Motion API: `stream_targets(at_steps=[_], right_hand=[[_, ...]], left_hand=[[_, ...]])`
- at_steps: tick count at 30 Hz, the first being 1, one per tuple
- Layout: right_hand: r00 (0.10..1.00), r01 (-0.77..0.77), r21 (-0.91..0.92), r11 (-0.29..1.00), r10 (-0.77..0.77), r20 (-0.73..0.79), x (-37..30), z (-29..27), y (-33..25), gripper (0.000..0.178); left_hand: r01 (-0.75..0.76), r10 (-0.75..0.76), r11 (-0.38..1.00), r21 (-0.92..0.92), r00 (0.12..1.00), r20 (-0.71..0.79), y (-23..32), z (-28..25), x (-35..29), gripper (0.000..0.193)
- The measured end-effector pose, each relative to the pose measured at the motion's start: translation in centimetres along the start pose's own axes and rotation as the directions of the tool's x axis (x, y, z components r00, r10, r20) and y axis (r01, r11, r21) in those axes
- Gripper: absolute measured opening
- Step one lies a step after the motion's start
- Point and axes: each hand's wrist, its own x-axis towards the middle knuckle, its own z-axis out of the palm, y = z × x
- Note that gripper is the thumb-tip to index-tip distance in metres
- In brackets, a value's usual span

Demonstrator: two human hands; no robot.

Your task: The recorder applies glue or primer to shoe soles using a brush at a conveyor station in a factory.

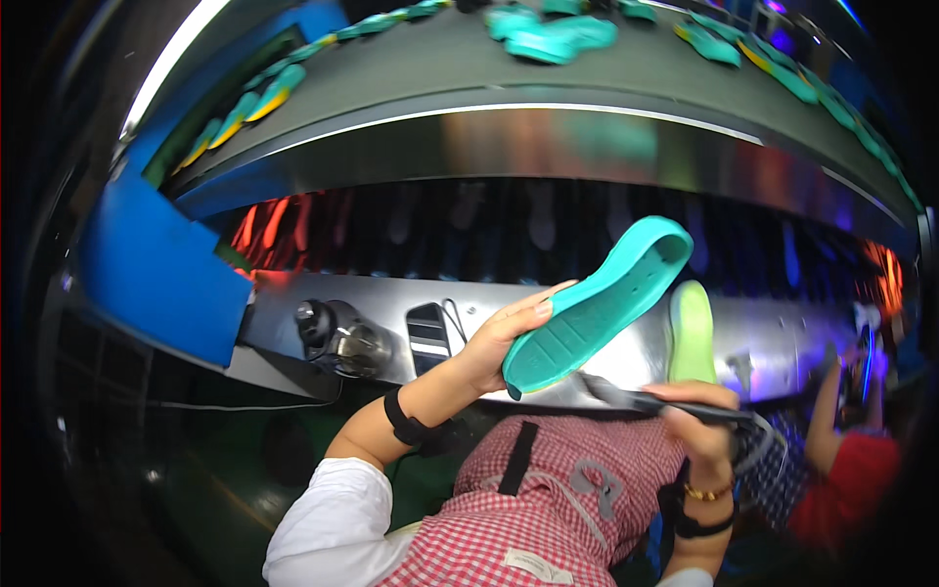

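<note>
A teal shoe sole [599, 311] is tilted up over the metal bench, its hollow inner side toward me. My left hand [501, 338] is closed around its edge, near the lower left end. In my right hand [702, 423] is a black-handled tool [665, 402], with a thin cord or tube at its rear end. Its greyish tip, blurred by motion, is close to the sole's lower edge; whether they touch I cannot tell. Just beyond my right hand, a yellow-green sole-shaped piece [693, 331] lies on the bench.
On the metal bench [391, 289] stand a dark-capped bottle [342, 338] and a phone [427, 338]. Behind runs a conveyor belt [411, 73] carrying several teal soles [553, 39]. A blue machine panel [161, 274] borders the left. Another person in red [851, 479] works at the right.
</note>
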Motion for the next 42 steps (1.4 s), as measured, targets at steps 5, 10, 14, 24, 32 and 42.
stream_targets(at_steps=[5,10,14,24,32,42], right_hand=[[0.950,0.080,0.344,0.936,0.033,-0.311,-1.0,-2.2,0.6,0.023],[0.952,-0.022,0.363,0.932,0.131,-0.278,-1.2,-2.1,2.2,0.024],[0.944,-0.070,0.351,0.934,0.175,-0.278,-1.2,-2.0,2.5,0.024],[0.918,-0.117,0.415,0.902,0.257,-0.301,-1.9,-1.6,2.9,0.026],[0.924,-0.069,0.349,0.934,0.192,-0.331,-2.7,-2.4,2.6,0.024],[0.922,-0.147,0.342,0.928,0.254,-0.292,-2.2,-0.9,3.2,0.022]], left_hand=[[-0.399,0.391,0.917,0.027,0.908,0.150,12.6,-2.0,-0.5,0.055],[-0.794,0.602,0.342,-0.502,0.596,-0.532,23.7,-5.5,4.1,0.067],[-0.602,0.790,0.610,0.516,0.511,-0.339,23.7,-3.4,11.4,0.071],[0.038,0.640,-0.508,0.861,0.685,0.347,21.0,0.0,14.7,0.038],[-0.773,0.919,0.394,0.496,0.336,-0.206,12.5,0.9,4.7,0.034],[0.150,0.059,0.887,-0.438,0.902,0.428,-4.8,-5.6,0.1,0.085]])
